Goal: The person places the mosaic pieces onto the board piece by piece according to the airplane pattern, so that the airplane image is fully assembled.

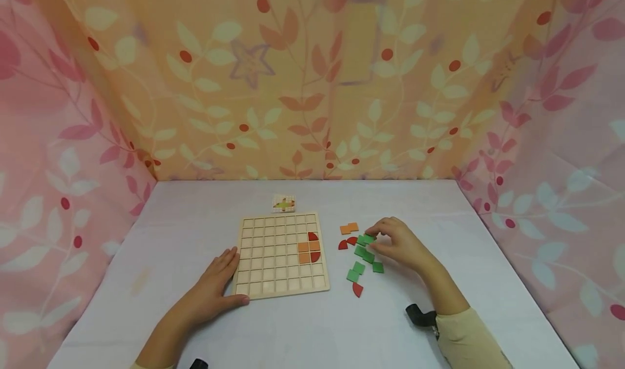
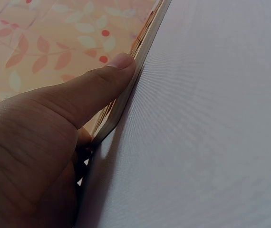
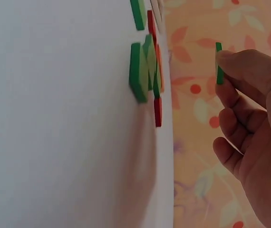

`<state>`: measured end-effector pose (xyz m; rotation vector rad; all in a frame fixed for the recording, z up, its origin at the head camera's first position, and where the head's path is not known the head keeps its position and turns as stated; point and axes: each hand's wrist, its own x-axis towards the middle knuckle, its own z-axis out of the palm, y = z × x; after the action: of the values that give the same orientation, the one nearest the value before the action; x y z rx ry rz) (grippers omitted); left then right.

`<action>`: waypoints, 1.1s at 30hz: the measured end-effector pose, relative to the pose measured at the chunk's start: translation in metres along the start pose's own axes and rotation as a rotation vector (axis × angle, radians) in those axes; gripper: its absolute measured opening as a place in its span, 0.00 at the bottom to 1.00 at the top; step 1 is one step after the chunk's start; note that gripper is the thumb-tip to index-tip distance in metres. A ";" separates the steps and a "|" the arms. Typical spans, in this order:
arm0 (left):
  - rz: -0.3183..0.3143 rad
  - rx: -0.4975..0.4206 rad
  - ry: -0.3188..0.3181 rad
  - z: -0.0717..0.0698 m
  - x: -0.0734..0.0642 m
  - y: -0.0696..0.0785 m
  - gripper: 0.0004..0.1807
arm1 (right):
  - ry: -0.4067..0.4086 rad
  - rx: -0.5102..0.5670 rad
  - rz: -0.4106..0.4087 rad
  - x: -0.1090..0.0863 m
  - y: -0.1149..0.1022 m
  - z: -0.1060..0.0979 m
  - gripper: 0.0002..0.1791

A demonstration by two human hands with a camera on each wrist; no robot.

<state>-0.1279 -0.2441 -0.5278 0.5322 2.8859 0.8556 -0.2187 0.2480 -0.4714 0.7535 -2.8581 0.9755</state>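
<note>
A wooden grid board (image 1: 269, 260) lies on the table. My left hand (image 1: 215, 282) rests at its near left corner, fingers straight along the left edge and thumb touching the front edge. Between thumb and forefinger, my right hand (image 3: 254, 109) pinches a square green tile (image 3: 219, 64), raised above the table. Below that hand are several green tiles (image 1: 359, 250), scattered to the right of the board. On the board's right side sit orange squares (image 1: 314, 246) and red quarter-round pieces (image 1: 315, 256), each in its own cell.
Loose red quarter-round pieces (image 1: 358, 290) and orange tiles (image 1: 345, 229) lie among or near the green ones. Behind the board is a small pattern card (image 1: 284, 203). Patterned cloth (image 1: 303, 114) walls in the white table (image 1: 293, 333) at the back and both sides.
</note>
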 end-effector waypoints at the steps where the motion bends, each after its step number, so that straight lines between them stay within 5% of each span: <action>1: 0.000 -0.002 0.001 0.000 0.000 0.001 0.64 | -0.005 0.006 -0.006 0.002 -0.003 0.000 0.15; 18: -0.015 -0.019 -0.002 -0.002 -0.001 0.004 0.64 | -0.033 0.028 -0.144 0.041 -0.063 0.020 0.15; 33: -0.011 0.003 -0.007 -0.003 0.000 0.004 0.63 | -0.072 -0.069 -0.207 0.058 -0.085 0.050 0.14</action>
<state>-0.1275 -0.2421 -0.5233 0.5176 2.8809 0.8464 -0.2248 0.1349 -0.4530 1.0721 -2.7836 0.8356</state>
